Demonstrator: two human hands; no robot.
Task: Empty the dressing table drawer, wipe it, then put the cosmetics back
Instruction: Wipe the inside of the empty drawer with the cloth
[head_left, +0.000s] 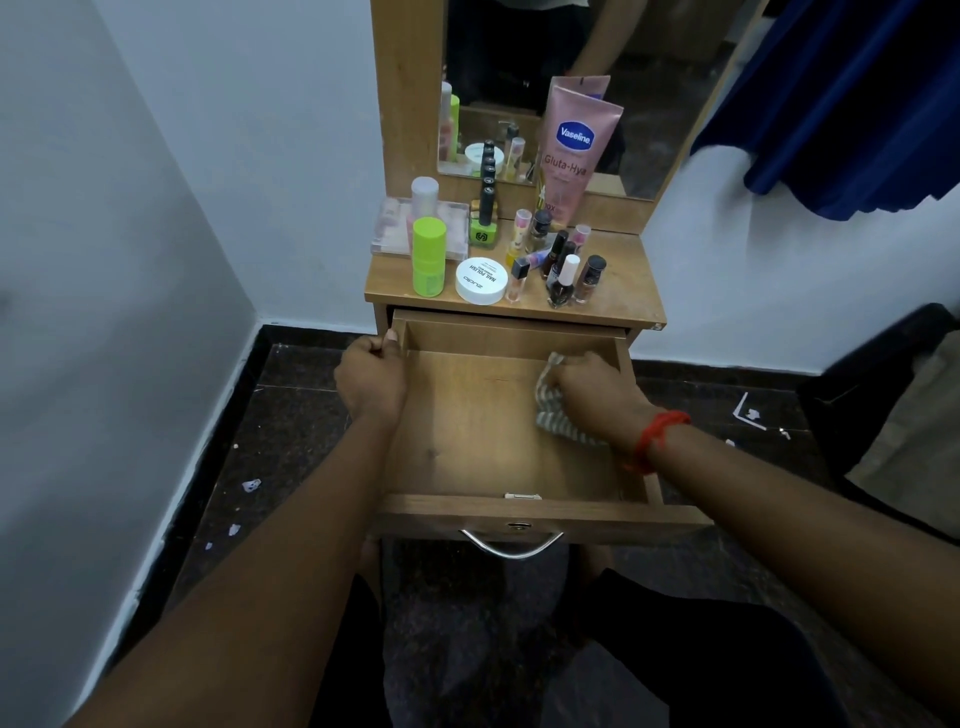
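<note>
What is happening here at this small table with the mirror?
A person is wiping the open drawer. The right hand grips a striped cloth near the drawer's back right corner, while the left hand holds the drawer's left wall. No cosmetics show inside it. They stand on the tabletop: a pink tube, a green bottle, a white jar and nail polish bottles.

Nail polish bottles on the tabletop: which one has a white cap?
The dark bottle at the cluster's front edge, just left of the black-capped bottle. Its neighbours all have dark caps.
</note>
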